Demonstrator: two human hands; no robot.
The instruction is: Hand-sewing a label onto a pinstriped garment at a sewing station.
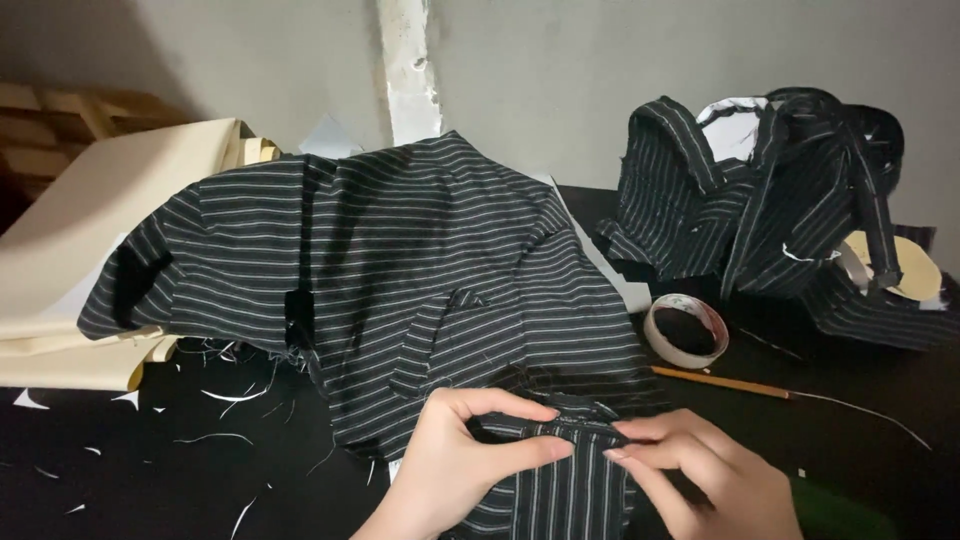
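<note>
Both hands, left [450, 460] and right [690, 465], pinch a fold of the striped cloth [400, 260] at the worktop's [150, 470] near edge, fingertips close together to keep the crease flat. Tape roll [685, 330] and pencil [720, 381] lie just right, within reach.

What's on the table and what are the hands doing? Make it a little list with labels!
left hand: pinching a fold of the striped fabric
right hand: fingertips pressing the same fold
fabric: black with thin white stripes, spread over the black table
tape roll: lying flat, right of the fabric
pencil: beside the tape
striped pile: heaped at back right
cream paper: stacked at left
scraps: white threads scattered on the table
</note>
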